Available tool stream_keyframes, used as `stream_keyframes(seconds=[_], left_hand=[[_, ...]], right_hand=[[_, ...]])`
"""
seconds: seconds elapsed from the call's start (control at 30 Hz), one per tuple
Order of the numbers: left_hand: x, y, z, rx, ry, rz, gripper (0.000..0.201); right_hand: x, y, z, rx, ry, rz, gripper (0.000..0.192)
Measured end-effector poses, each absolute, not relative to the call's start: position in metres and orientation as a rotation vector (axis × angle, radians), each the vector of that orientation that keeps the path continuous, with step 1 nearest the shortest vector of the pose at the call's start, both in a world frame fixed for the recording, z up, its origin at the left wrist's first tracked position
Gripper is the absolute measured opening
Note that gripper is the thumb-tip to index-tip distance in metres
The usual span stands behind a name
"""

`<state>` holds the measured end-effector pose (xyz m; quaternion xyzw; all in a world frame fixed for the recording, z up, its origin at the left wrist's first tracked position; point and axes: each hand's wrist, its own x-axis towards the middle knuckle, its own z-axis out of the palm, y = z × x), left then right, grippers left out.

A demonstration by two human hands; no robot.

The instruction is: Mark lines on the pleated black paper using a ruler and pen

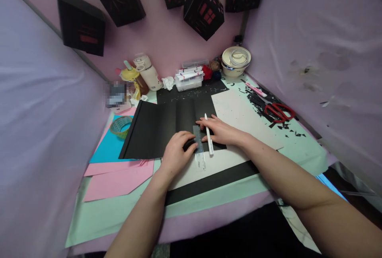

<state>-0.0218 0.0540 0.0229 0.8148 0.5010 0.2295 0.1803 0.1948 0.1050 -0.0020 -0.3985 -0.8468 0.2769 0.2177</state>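
Observation:
A creased sheet of black cardstock (155, 127) lies on the table with fold lines across it. On its right part rests a clear ruler (199, 158), its lower end over white paper. My left hand (178, 150) is curved at the ruler's left edge, with thumb and fingertips on it. My right hand (219, 130) holds a white pen (209, 140) between its fingers, just right of the ruler. The fingertips of that hand also rest on the black cardstock.
Red-handled scissors (280, 113), a pink cutter (256, 90) and black scraps lie at right. A green tape roll (121, 127) sits on blue paper (103, 144), beside pink paper (116, 182). Bottles (148, 73), a marker box (189, 81) and a bowl (235, 61) stand behind. Black paper lanterns (204, 9) hang above.

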Motion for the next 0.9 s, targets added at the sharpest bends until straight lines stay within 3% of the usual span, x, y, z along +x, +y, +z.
stream_keyframes(seconds=[0.2, 0.47, 0.9], left_hand=[[-0.023, 0.056, 0.012, 2.433, 1.328, 0.396, 0.044], [-0.021, 0.057, 0.011, 2.430, 1.332, 0.294, 0.043], [-0.024, 0.053, 0.017, 2.508, 1.288, 0.308, 0.041]], right_hand=[[0.196, 0.106, -0.004, -1.100, -2.361, 0.777, 0.043], [0.197, 0.107, -0.001, -1.102, -2.358, 0.801, 0.018], [0.201, 0.109, -0.001, -1.083, -2.373, 0.809, 0.019]])
